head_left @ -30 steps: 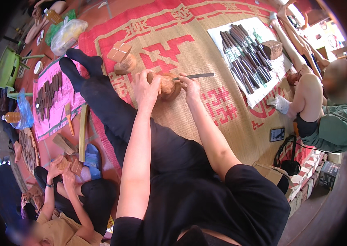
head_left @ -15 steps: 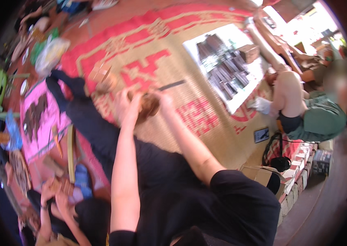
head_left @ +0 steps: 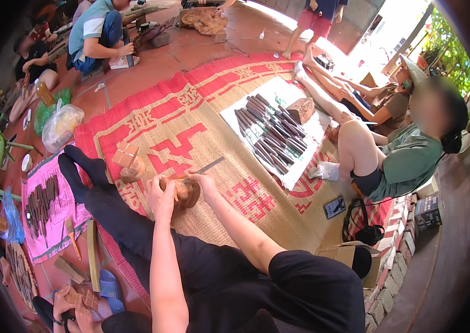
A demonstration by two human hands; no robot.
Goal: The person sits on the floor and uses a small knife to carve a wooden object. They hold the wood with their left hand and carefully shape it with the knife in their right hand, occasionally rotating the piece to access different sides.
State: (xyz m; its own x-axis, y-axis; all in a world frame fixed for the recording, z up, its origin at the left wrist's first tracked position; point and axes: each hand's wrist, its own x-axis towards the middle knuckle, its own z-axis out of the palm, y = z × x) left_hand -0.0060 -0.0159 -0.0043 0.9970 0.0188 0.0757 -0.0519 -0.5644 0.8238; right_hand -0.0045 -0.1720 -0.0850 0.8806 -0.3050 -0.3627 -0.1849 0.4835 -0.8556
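Observation:
In front of my lap sits a reddish-brown wood carving (head_left: pixel 187 192), rounded in shape. My left hand (head_left: pixel 160 198) is closed around its left side, fingers curled over the top. On the other side, my right hand (head_left: pixel 204 183) is closed on a long flat grey tool (head_left: pixel 211 165). One end of that tool sticks out up and to the right, and the rest runs over the top of the carving. Its working tip cannot be made out. Just beyond my left hand, a second wooden carving (head_left: pixel 132 166) with a blocky top stands on the woven mat (head_left: pixel 235 139).
Many dark-handled tools lie on a white sheet (head_left: pixel 235 114) beside a wooden block (head_left: pixel 301 110), and more on a pink cloth (head_left: pixel 63 241). A phone (head_left: pixel 334 207) rests at right. A seated person (head_left: pixel 404 161) is right; another person's hands (head_left: pixel 77 307) hold wood, lower left.
My view has shifted and steadied, so the scene looks sharper. Both hands are still on the carving and tool; the left fingers now lie over the carving's top.

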